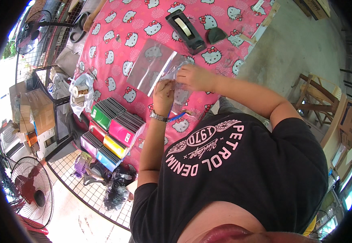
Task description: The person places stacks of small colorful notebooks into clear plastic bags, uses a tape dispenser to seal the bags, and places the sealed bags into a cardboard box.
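Note:
A clear plastic bag (pixel 147 65) lies on the pink patterned tablecloth (pixel 119 34), its sheet catching light along a white line. At its near right end, my left hand (pixel 164 92) is closed with its fingertips pinching the clear plastic. Close beside it, my right hand (pixel 193 77) is also closed on the plastic, coming in from the right. The fingers partly hide what lies between them. Just past my left wrist, a blue pen (pixel 177 117) rests on the cloth.
Beyond the hands stand a black tape dispenser (pixel 186 33) and a dark rounded object (pixel 215 35). At left are stacks of colourful boxed packs (pixel 113 125) and a white plastic bag holding rolls (pixel 81 92). Farther left are a cardboard box (pixel 38 111) and a standing fan (pixel 32 192).

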Motion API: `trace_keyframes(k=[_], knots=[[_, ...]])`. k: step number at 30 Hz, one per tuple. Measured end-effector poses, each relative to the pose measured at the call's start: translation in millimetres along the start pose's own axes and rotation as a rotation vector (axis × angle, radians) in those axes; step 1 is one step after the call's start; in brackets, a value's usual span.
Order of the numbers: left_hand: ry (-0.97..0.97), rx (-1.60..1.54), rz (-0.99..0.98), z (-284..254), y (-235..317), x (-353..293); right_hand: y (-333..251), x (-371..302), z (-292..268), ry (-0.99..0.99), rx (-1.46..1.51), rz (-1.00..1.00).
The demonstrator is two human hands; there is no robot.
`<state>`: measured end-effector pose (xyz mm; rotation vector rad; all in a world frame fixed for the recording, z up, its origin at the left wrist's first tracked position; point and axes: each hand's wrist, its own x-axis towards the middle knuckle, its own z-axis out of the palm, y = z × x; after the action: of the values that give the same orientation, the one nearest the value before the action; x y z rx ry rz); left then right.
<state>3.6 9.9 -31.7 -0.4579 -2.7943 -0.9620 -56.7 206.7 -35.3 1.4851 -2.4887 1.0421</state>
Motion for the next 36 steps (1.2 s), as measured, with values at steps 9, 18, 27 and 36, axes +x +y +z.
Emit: trace_keyframes(k=[9, 18, 27, 36], knots=[[-0.023, 0.133, -0.111, -5.3, 8.4, 12.9, -6.9, 8.6, 18.1, -0.011, -0.104, 0.331], [-0.22, 0.084, -0.656, -1.0, -3.9, 22.0, 38.4, 28.9, -4.3, 0.243, 0.227, 0.546], [-0.089, 0.08, -0.253, -7.7, -16.2, 34.1, 120.1, -12.7, -6.4, 0.366, 0.8, 1.217], [-0.231, -0.819, -0.614, -1.4, -34.6, 27.0, 89.7, -70.2, 35.2, 0.461, 1.6, 1.299]])
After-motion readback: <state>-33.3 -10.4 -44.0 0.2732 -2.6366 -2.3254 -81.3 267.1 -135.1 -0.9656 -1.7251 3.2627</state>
